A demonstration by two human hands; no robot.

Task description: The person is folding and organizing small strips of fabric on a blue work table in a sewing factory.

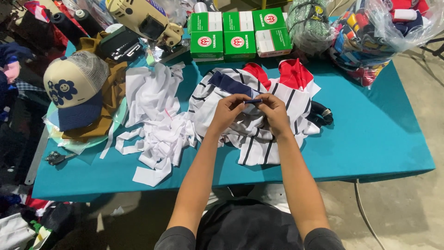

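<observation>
Head view: at frame centre, the left hand (226, 111) and right hand (274, 112) pinch together a small navy strip (253, 101) above the striped shirts (259, 125); white scraps (155, 125) lie left; a cap (74, 88) sits far left; green boxes (238, 34) stand at top.

We see soft matt cloth in the striped shirt (259, 134) and the white scraps (155, 125). The table cover (370, 134) looks like smooth matt teal fabric. The cap (74, 90) has a mesh back. The green boxes (238, 34) are smooth cardboard, and the bag (384, 32) is glossy clear plastic.
</observation>
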